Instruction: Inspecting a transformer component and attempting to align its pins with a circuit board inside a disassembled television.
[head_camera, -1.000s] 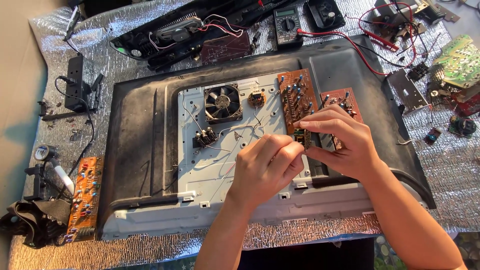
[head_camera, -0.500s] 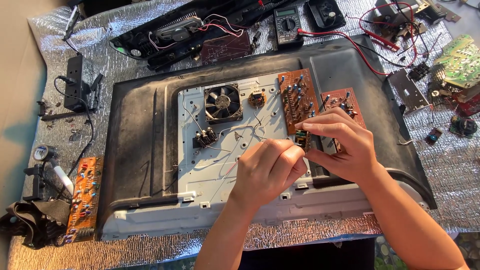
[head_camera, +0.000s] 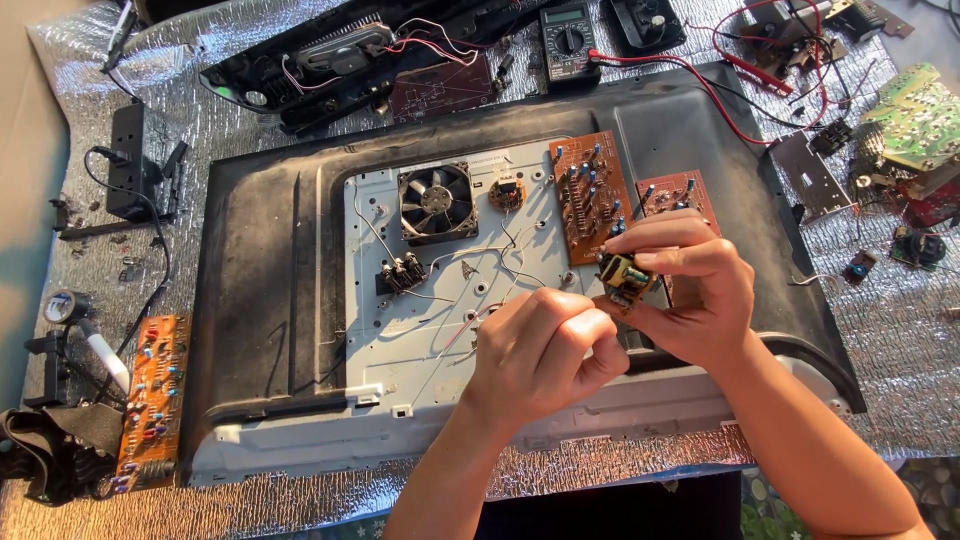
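An opened flat-screen set lies back-up, its black casing (head_camera: 250, 300) framing a grey metal chassis (head_camera: 400, 340). On the chassis sit a black fan (head_camera: 437, 202), a brown circuit board (head_camera: 588, 195) and a smaller brown board (head_camera: 672, 190). My right hand (head_camera: 690, 295) pinches a small board with a yellow transformer (head_camera: 625, 280) just above the chassis. My left hand (head_camera: 540, 355) is curled beside it, fingertips closed on thin wires (head_camera: 470, 330) leading from the chassis toward that small board.
Silver foil sheeting (head_camera: 600, 465) covers the table. A multimeter (head_camera: 566, 30) with red leads lies at the back, next to a black speaker panel (head_camera: 340, 55). A green board (head_camera: 915, 115) and loose parts are at right; an orange board (head_camera: 150, 400) and power strip (head_camera: 130, 160) at left.
Both hands have shifted slightly; the right hand has tilted the small transformer board so its top shows, and the left hand has closed tighter beside it.
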